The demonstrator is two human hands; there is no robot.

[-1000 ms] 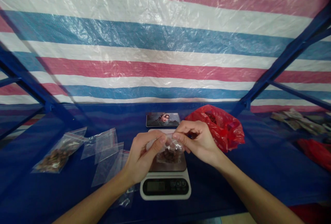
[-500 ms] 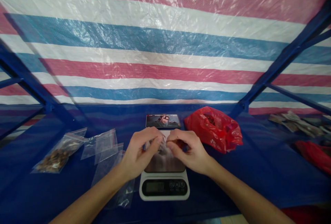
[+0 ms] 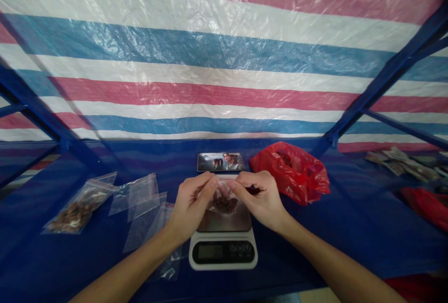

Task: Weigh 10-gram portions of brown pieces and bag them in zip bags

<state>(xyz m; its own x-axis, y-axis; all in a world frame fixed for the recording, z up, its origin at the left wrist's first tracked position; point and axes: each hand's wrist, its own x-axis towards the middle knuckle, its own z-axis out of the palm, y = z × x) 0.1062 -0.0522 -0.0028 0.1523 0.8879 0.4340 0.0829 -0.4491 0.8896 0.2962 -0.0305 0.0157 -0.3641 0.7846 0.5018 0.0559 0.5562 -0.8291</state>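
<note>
Clear bag of brown pieces [image 3: 224, 204] over the scale [image 3: 224, 237], top edge clamped in fingertips of left hand [image 3: 192, 203] and right hand [image 3: 262, 199], blue tabletop [image 3: 290, 258] beneath the scale, phone [image 3: 221, 162] just behind it, striped sheet [image 3: 224, 70] hanging beyond it.

It looks like a makeshift packing workspace: striped tarpaulin [image 3: 210, 74] beyond the blue tabletop's [image 3: 287, 256] far edge, metal struts [image 3: 378, 86] at its far corners, digital scale [image 3: 224, 224] near its front edge.

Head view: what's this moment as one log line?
left hand: pinching clear bag | right hand: pinching clear bag | clear bag: brown pieces inside, over scale | phone: behind scale
</note>
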